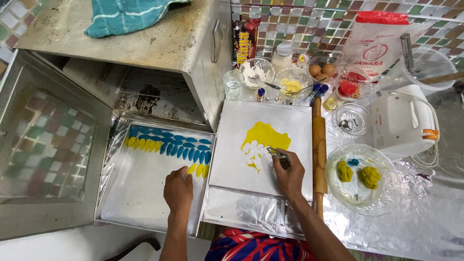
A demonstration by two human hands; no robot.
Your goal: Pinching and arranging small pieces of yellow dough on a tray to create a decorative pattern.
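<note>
Yellow dough sheet (266, 136) just beyond right hand (289, 174) fingers (278, 159)

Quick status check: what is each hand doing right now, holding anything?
Left hand: holds nothing, fingers curled, resting on the baking tray by the yellow dough pieces.
Right hand: closed on a small metal cutter over the rolled yellow dough.

My left hand (178, 189) rests on the metal baking tray (140, 203), fingertips just beside the yellow leaf-shaped dough pieces (199, 169) that end the rows of blue and yellow ones. My right hand (289, 174) grips a small metal cutter (279, 155) pressed at the edge of the rolled-out yellow dough (267, 137) on the foil-covered board (285, 121). A wooden rolling pin (318, 150) lies just right of the board, and beyond it a glass bowl (360, 198) holds yellow and blue dough lumps.
</note>
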